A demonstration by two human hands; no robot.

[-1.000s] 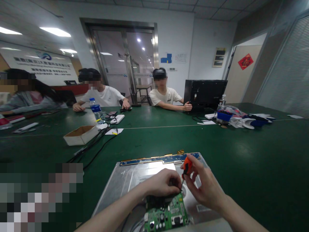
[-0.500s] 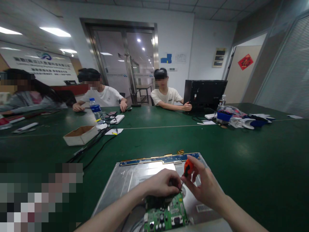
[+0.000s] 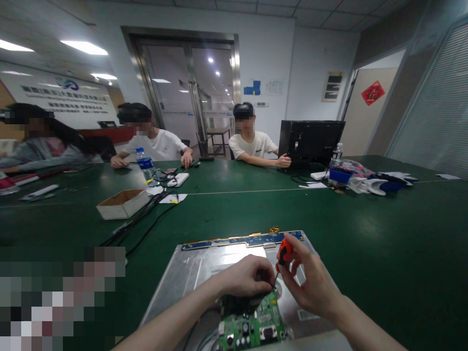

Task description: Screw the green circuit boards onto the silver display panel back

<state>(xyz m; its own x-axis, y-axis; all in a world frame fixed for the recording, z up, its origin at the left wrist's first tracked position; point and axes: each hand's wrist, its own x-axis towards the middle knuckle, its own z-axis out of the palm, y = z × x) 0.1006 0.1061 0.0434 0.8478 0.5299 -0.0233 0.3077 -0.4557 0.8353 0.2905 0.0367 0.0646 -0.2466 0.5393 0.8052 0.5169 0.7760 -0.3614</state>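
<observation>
While the left hand [image 3: 243, 278] is curling its fingers over the small green circuit board [image 3: 256, 326] on the flat silver metal panel [image 3: 204, 265], the right hand [image 3: 310, 287] is pinching a little orange-handled screwdriver [image 3: 283, 252] at its corner, so the screw work is looking partway done.

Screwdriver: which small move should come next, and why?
Probably a gentle turn of the screwdriver, pressed straight down. The right hand pinches its orange handle, the tip stands at the top edge of the green board, and the left hand rests on that edge, apparently steadying it. The board lies on a metal panel.
</observation>
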